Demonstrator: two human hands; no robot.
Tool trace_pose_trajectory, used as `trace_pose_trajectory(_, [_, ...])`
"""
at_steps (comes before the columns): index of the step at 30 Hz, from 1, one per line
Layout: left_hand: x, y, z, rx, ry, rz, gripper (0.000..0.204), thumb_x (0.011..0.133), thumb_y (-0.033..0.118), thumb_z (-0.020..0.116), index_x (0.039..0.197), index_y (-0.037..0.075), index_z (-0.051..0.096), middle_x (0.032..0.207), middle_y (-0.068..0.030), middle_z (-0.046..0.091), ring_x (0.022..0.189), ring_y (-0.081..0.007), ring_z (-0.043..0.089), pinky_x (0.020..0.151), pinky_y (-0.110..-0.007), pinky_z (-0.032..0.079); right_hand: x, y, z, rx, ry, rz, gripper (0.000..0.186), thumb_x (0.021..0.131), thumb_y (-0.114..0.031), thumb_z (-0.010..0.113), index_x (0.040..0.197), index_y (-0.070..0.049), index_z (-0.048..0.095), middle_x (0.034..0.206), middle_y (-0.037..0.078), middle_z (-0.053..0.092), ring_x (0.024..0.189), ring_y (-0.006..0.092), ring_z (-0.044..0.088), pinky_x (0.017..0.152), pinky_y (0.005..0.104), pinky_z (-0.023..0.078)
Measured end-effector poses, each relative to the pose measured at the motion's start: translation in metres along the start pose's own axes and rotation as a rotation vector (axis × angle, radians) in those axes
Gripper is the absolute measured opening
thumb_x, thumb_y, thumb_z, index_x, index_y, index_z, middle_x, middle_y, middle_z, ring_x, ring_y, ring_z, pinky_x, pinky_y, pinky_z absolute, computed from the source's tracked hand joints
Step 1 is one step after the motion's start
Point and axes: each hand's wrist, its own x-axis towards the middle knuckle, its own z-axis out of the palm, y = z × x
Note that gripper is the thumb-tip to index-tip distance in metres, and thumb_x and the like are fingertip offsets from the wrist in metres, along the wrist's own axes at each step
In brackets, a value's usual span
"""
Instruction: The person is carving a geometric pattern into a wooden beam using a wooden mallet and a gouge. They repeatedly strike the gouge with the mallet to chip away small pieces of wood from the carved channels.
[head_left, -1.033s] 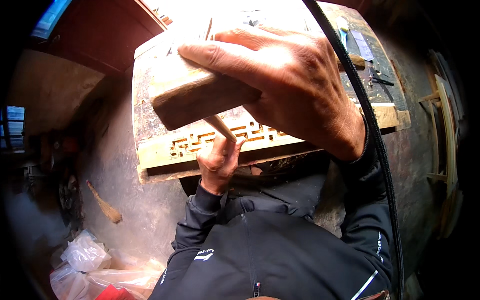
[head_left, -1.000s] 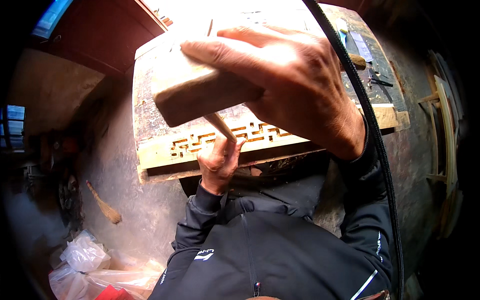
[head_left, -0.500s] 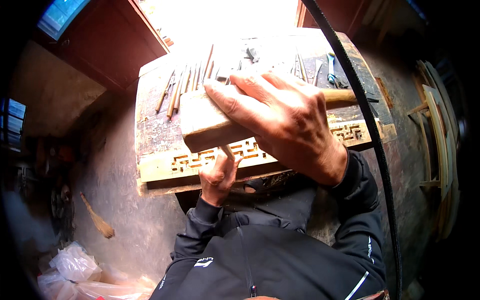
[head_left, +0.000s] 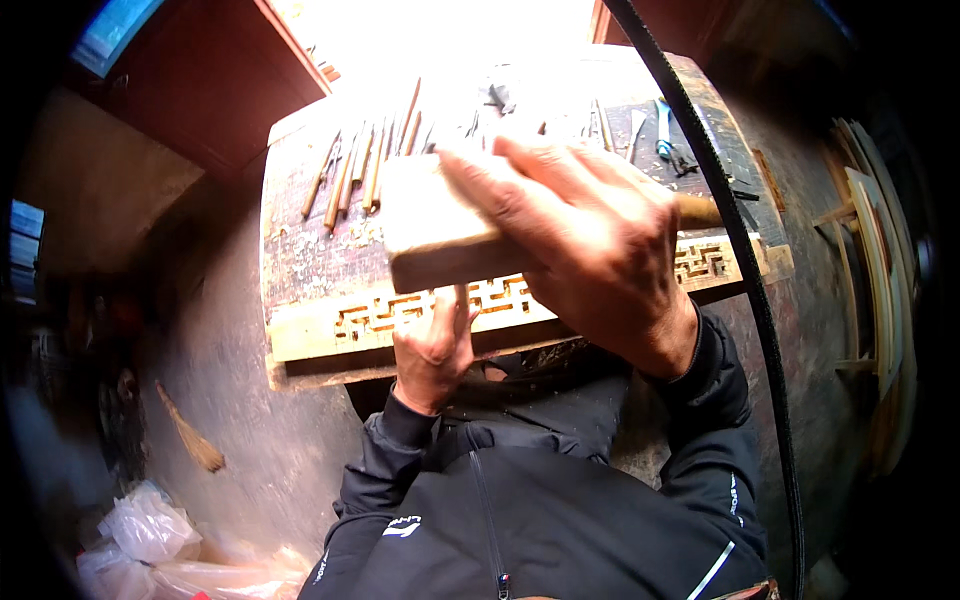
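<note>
My right hand (head_left: 610, 240) is wrapped round a wooden mallet (head_left: 450, 262), a thick pale block whose handle (head_left: 698, 212) sticks out to the right. Below the block's left part, my left hand (head_left: 432, 352) grips a slim upright chisel (head_left: 461, 296). The mallet hides the chisel's upper end, and its tip cannot be made out. Under both hands a long pale board (head_left: 295, 338) lies along the table's near edge, cut through with an angular fretwork pattern. The left hand rests by this pattern. A small gap seems to separate mallet and chisel, though contact is hard to judge.
Several wooden-handled carving tools (head_left: 345, 180) lie on the worn table (head_left: 290, 270). A blue-handled tool (head_left: 663, 130) lies at the far right. A black strap (head_left: 745, 250) crosses the view. On the floor are a broom (head_left: 190, 430) and plastic bags (head_left: 150, 530); boards (head_left: 880, 300) lean at right.
The mallet has moved a little right and up, and is blurred by motion. The left hand stays at the fretwork with the chisel. The whole view has shifted slightly.
</note>
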Motion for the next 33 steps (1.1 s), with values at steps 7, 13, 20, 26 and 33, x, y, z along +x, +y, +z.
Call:
trace_pose_trajectory(7, [-0.032, -0.017, 0.005, -0.289, 0.157, -0.079, 0.010, 0.105, 0.002, 0.075, 0.114, 0.001, 0.070, 0.093, -0.0119, 0.082, 0.086, -0.0214, 0.081, 0.077, -0.034, 0.062, -0.029, 0.006, 0.004, 0.104, -0.012, 0.140, 0.066, 0.072, 0.009, 0.082, 0.136, -0.004, 0.076, 0.123, 0.021, 0.080, 0.110, 0.0377, 0.080, 0.096, 0.0437, 0.064])
trace_pose_trajectory(13, [-0.040, -0.018, 0.015, -0.729, 0.319, -0.450, 0.013, 0.112, 0.003, 0.066, 0.122, -0.003, 0.061, 0.105, -0.0155, 0.080, 0.099, -0.0248, 0.080, 0.090, -0.037, 0.066, -0.045, 0.013, 0.009, 0.154, -0.064, 0.200, 0.063, 0.074, 0.010, 0.082, 0.136, 0.000, 0.074, 0.127, 0.022, 0.079, 0.116, 0.0382, 0.078, 0.102, 0.0435, 0.061])
trace_pose_trajectory(20, [-0.039, -0.016, 0.012, -0.717, 0.258, -0.445, 0.016, 0.108, -0.002, 0.070, 0.123, -0.006, 0.064, 0.105, -0.0164, 0.082, 0.097, -0.0216, 0.081, 0.091, -0.036, 0.065, -0.046, 0.017, 0.015, 0.220, -0.119, 0.208, 0.067, 0.074, 0.011, 0.080, 0.140, 0.001, 0.070, 0.132, 0.021, 0.077, 0.120, 0.0389, 0.076, 0.105, 0.0438, 0.058])
trace_pose_trajectory(26, [-0.043, -0.021, 0.017, -0.659, 0.237, -0.442, 0.014, 0.109, -0.002, 0.068, 0.121, -0.002, 0.060, 0.101, -0.0167, 0.081, 0.093, -0.0229, 0.081, 0.089, -0.036, 0.065, -0.045, 0.013, 0.019, 0.250, -0.166, 0.233, 0.072, 0.072, 0.013, 0.079, 0.142, 0.001, 0.069, 0.134, 0.022, 0.076, 0.122, 0.0400, 0.075, 0.106, 0.0440, 0.057])
trace_pose_trajectory(33, [-0.041, -0.022, 0.018, -0.665, 0.216, -0.404, 0.016, 0.109, -0.003, 0.067, 0.123, -0.002, 0.059, 0.103, -0.0155, 0.080, 0.094, -0.0221, 0.080, 0.089, -0.036, 0.066, -0.044, 0.013, 0.020, 0.266, -0.164, 0.229, 0.071, 0.073, 0.015, 0.076, 0.143, 0.001, 0.069, 0.134, 0.023, 0.076, 0.123, 0.0401, 0.075, 0.107, 0.0438, 0.057])
